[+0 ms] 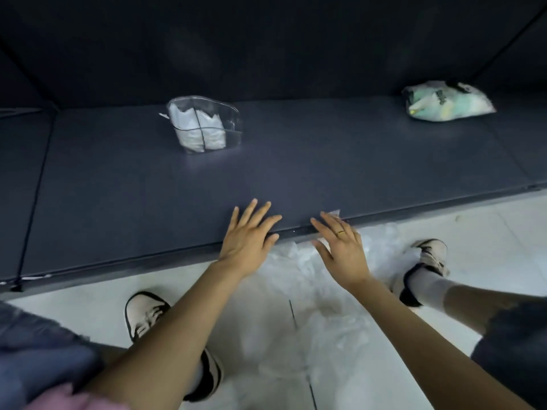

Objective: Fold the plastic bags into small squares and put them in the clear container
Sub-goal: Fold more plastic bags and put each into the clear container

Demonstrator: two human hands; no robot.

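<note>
My left hand (247, 238) and right hand (343, 247), fingers spread, lie flat over clear plastic bag (299, 261); bag crumpled, translucent, hanging off table edge (177, 253).

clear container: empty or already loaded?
Loaded. The clear container on the dark mat shows folded white bags through its wall, upright in the left compartments.

dark mat (296, 173) lies flat in front of me, a dark backdrop (266, 39) rising behind it. pale tiled floor (488, 232) below its near edge. my left shoe (145, 315) and right shoe (432, 255), white with black trim, stand on the floor, well apart. white sock (429, 284) above the right shoe. dark shorts (515, 344) at right.
</note>
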